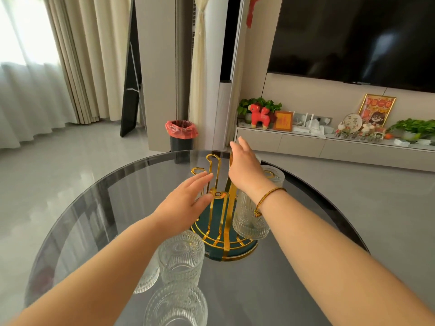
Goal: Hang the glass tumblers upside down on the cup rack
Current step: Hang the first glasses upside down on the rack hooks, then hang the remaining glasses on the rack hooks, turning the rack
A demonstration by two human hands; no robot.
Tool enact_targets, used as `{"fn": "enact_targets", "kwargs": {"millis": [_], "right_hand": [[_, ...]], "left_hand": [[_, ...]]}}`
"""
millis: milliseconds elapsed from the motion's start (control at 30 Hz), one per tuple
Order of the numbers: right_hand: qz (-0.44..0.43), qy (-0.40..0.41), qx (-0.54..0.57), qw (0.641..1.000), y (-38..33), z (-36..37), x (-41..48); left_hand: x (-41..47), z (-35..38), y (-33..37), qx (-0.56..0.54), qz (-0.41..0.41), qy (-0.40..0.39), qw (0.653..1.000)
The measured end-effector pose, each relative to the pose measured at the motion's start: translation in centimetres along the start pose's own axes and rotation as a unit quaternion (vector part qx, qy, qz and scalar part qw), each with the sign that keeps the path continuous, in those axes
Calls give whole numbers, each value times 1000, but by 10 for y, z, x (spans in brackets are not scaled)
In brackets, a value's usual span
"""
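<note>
A gold wire cup rack (213, 161) on a dark green base (211, 215) stands mid-table. Two ribbed glass tumblers hang upside down on it: one at the near right (244, 222) under my right wrist, one farther back (275, 176). Three more tumblers stand upright near me: one (181, 255) beside the base, one (176, 307) at the bottom edge, and one (147, 278) partly behind my left forearm. My left hand (186, 201) is flat and open against the rack's left prongs. My right hand (244, 165) covers the rack's top with fingers stretched out, holding no glass.
The rack sits on a round smoked-glass table (94, 208). Beyond the table's far edge stands a black bin with a red liner (181, 135). A low TV cabinet (306, 144) with plants and ornaments runs along the right wall.
</note>
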State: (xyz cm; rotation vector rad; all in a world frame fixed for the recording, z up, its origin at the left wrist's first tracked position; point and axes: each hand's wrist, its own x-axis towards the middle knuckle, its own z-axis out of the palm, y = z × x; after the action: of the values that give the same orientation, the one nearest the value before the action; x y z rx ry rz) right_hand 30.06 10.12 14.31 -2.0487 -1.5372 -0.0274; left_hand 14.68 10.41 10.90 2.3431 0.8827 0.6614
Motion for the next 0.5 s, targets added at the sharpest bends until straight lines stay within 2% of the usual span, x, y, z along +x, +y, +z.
{"fn": "enact_targets", "kwargs": {"millis": [167,267,400,500], "right_hand": [[-19,-36,27,999,3,-10,-18],[-48,0,67,997,-2,-8,-49],[-58,55,235,969,-6,8,-126],[-7,64,361,930,-6,28,-186]], "left_hand": [[-53,-21,-4,-54,-20,105,993],[-93,-21,-3,-115,-45,163,979],[-147,-2,-12,-207,-74,221,950],[-179,22,-21,-241,-92,234,937]]}}
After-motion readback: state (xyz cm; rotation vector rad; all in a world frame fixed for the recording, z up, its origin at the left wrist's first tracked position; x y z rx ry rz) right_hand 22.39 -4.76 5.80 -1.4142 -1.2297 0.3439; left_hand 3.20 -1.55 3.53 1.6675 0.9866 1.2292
